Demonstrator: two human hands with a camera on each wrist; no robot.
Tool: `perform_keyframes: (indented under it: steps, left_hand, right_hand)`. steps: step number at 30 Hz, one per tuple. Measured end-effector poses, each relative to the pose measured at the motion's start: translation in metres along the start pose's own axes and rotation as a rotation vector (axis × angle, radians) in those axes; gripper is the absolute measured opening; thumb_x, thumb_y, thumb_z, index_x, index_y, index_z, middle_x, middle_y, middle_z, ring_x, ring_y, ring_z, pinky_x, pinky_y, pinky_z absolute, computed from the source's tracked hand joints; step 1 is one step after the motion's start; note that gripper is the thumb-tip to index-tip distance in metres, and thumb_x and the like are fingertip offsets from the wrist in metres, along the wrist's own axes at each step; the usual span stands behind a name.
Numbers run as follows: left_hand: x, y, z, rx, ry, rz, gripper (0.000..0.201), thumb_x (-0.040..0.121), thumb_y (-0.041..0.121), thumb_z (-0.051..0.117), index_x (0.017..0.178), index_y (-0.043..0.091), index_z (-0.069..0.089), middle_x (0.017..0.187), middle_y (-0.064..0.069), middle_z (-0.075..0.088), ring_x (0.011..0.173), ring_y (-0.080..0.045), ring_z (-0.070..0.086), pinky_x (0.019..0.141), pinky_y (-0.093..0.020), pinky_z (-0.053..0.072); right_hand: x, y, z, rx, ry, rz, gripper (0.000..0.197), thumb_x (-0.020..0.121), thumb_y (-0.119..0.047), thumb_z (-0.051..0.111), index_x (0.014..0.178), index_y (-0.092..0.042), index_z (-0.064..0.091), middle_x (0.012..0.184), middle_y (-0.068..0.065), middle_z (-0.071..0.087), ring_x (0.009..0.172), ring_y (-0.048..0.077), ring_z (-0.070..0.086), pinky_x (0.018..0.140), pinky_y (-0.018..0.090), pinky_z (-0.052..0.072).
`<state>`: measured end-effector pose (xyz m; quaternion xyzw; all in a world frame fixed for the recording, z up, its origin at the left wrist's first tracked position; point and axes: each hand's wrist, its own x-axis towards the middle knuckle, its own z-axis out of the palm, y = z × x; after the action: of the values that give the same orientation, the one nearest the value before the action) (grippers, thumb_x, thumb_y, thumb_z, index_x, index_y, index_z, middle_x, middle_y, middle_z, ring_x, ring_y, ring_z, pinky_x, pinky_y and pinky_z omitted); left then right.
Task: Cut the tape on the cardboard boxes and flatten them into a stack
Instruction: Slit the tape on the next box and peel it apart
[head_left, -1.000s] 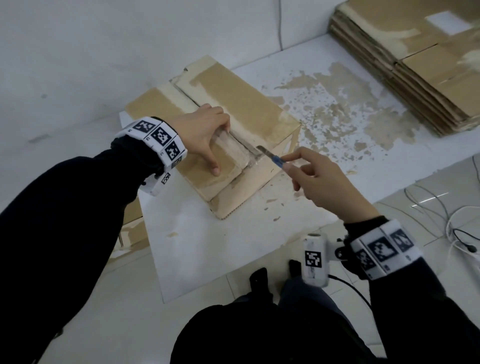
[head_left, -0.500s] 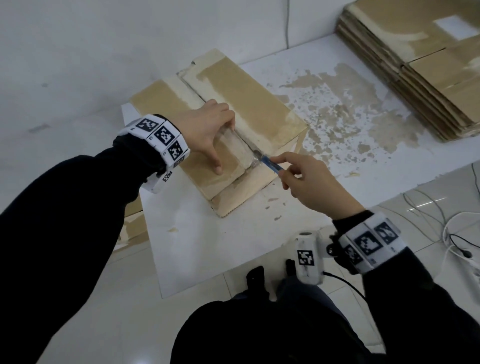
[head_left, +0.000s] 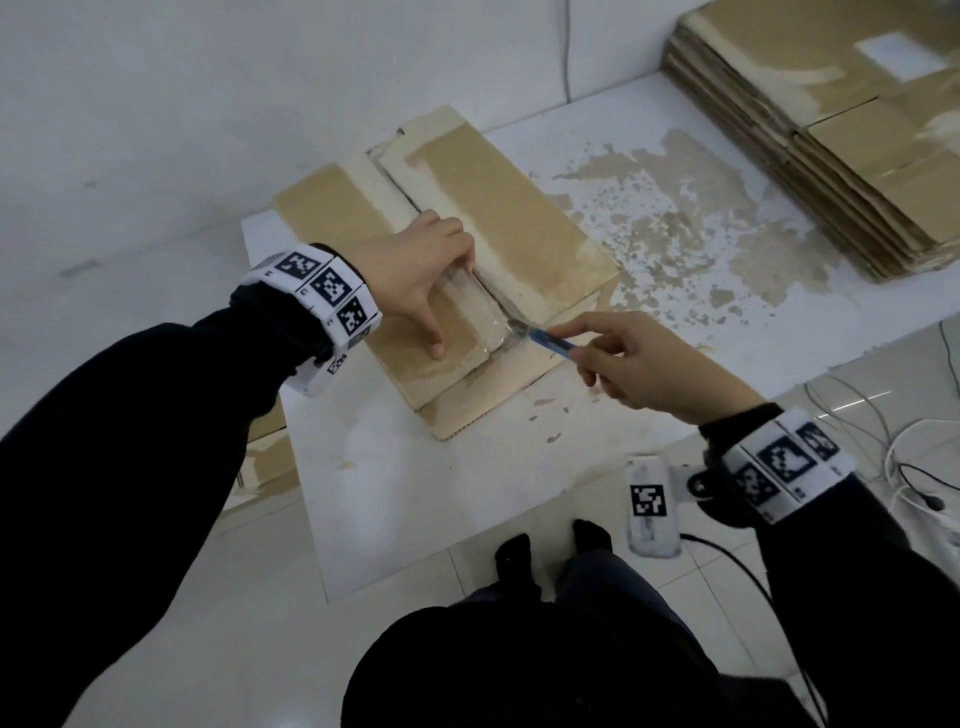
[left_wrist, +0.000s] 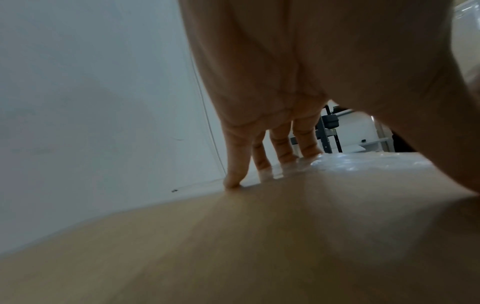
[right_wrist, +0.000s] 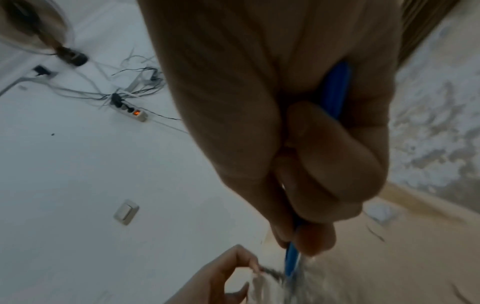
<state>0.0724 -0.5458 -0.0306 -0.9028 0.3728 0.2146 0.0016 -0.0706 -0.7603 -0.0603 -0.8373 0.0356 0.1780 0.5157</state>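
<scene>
A brown cardboard box (head_left: 498, 223) lies on a white board, its two top flaps meeting at a seam covered by clear tape (head_left: 475, 306). My left hand (head_left: 431, 286) presses down on the left flap, fingertips (left_wrist: 233, 181) on the cardboard and the tape edge, thumb spread toward me. My right hand (head_left: 576, 345) pinches a blue utility knife (head_left: 550, 343) between thumb and fingers. Its blade tip sits in the near end of the taped seam. In the right wrist view the knife (right_wrist: 292, 261) points down at crinkled tape beside my left hand (right_wrist: 215, 277).
A stack of flattened boxes (head_left: 831, 130) lies at the far right. The white board (head_left: 415, 493) is stained with torn paper residue (head_left: 701, 223). Cables (head_left: 909, 457) and a power strip (right_wrist: 130, 111) lie on the floor to the right. A wall (head_left: 208, 104) stands behind.
My right hand has edged the knife slightly further into the near end of the seam. The left hand stays pressed on the flap.
</scene>
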Motion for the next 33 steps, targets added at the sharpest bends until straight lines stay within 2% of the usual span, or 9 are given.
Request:
perform_keyframes:
  steps: [4, 7, 9, 12, 16, 24, 27, 30, 33]
  left_hand:
    - [-0.002, 0.003, -0.001, 0.029, -0.008, 0.008, 0.088, 0.045, 0.05, 0.088, 0.115, 0.016, 0.047, 0.111, 0.003, 0.042, 0.103, -0.012, 0.03, 0.09, -0.038, 0.042]
    - [-0.006, 0.001, 0.0, 0.02, 0.006, 0.023, 0.087, 0.045, 0.051, 0.088, 0.114, 0.016, 0.047, 0.11, 0.003, 0.042, 0.102, -0.012, 0.03, 0.088, -0.04, 0.043]
    - [-0.007, 0.0, 0.0, 0.019, 0.008, 0.028, 0.087, 0.045, 0.05, 0.088, 0.114, 0.015, 0.047, 0.109, 0.003, 0.041, 0.101, -0.01, 0.028, 0.087, -0.04, 0.043]
    - [-0.006, -0.002, -0.001, 0.009, -0.001, 0.035, 0.086, 0.046, 0.049, 0.088, 0.112, 0.014, 0.048, 0.107, 0.004, 0.04, 0.1, -0.011, 0.028, 0.087, -0.035, 0.04]
    - [-0.003, -0.003, 0.001, 0.007, -0.012, 0.068, 0.086, 0.045, 0.048, 0.089, 0.112, 0.014, 0.048, 0.107, 0.003, 0.039, 0.104, -0.014, 0.03, 0.091, -0.034, 0.038]
    - [0.007, 0.0, 0.0, 0.034, -0.049, 0.127, 0.087, 0.044, 0.05, 0.089, 0.112, 0.015, 0.048, 0.108, 0.004, 0.04, 0.104, -0.015, 0.031, 0.09, -0.032, 0.037]
    - [0.011, -0.006, -0.001, 0.006, -0.02, 0.075, 0.087, 0.047, 0.051, 0.088, 0.115, 0.015, 0.047, 0.109, 0.004, 0.038, 0.102, -0.012, 0.028, 0.088, -0.029, 0.034]
    - [0.015, -0.012, -0.006, -0.026, 0.04, -0.007, 0.089, 0.049, 0.051, 0.086, 0.119, 0.013, 0.046, 0.117, -0.002, 0.041, 0.107, -0.017, 0.032, 0.092, -0.035, 0.036]
    - [0.018, -0.01, -0.008, -0.033, 0.036, -0.034, 0.09, 0.048, 0.051, 0.086, 0.119, 0.013, 0.046, 0.118, -0.004, 0.042, 0.111, -0.021, 0.035, 0.095, -0.038, 0.037]
  right_hand:
    - [0.012, -0.007, -0.023, -0.166, -0.041, -0.008, 0.026, 0.098, -0.017, 0.049, 0.116, -0.027, 0.064, 0.066, -0.001, 0.063, 0.042, 0.003, 0.042, 0.042, 0.016, 0.035]
    - [0.028, -0.017, -0.032, -0.267, -0.171, -0.025, 0.027, 0.097, -0.017, 0.049, 0.113, -0.031, 0.065, 0.065, -0.005, 0.063, 0.046, 0.008, 0.043, 0.047, 0.024, 0.036]
    - [0.037, -0.022, -0.034, -0.266, -0.236, -0.027, 0.027, 0.097, -0.017, 0.049, 0.111, -0.032, 0.066, 0.065, -0.005, 0.062, 0.048, 0.012, 0.042, 0.048, 0.027, 0.035]
    - [0.04, -0.021, -0.033, -0.226, -0.287, -0.015, 0.026, 0.098, -0.017, 0.048, 0.113, -0.028, 0.065, 0.066, -0.001, 0.056, 0.045, 0.009, 0.038, 0.042, 0.02, 0.031]
    - [0.033, -0.006, -0.033, -0.059, -0.33, 0.026, 0.026, 0.099, -0.013, 0.046, 0.117, -0.02, 0.063, 0.065, 0.002, 0.048, 0.043, 0.008, 0.031, 0.04, 0.02, 0.025]
    - [0.018, 0.001, -0.033, -0.023, -0.337, 0.034, 0.026, 0.099, -0.015, 0.046, 0.114, -0.025, 0.064, 0.063, 0.002, 0.046, 0.046, 0.011, 0.03, 0.041, 0.021, 0.025]
    - [0.0, 0.007, -0.042, -0.053, -0.235, 0.03, 0.026, 0.098, -0.017, 0.047, 0.112, -0.029, 0.065, 0.062, 0.002, 0.052, 0.044, 0.011, 0.034, 0.041, 0.023, 0.028]
    - [-0.015, 0.012, -0.026, -0.035, -0.036, 0.008, 0.023, 0.098, -0.019, 0.046, 0.11, -0.03, 0.063, 0.06, -0.002, 0.056, 0.043, 0.012, 0.037, 0.041, 0.023, 0.031]
    - [-0.016, 0.011, 0.001, 0.059, 0.134, -0.009, 0.022, 0.099, -0.018, 0.046, 0.113, -0.027, 0.06, 0.062, -0.001, 0.057, 0.041, 0.008, 0.039, 0.041, 0.019, 0.032]
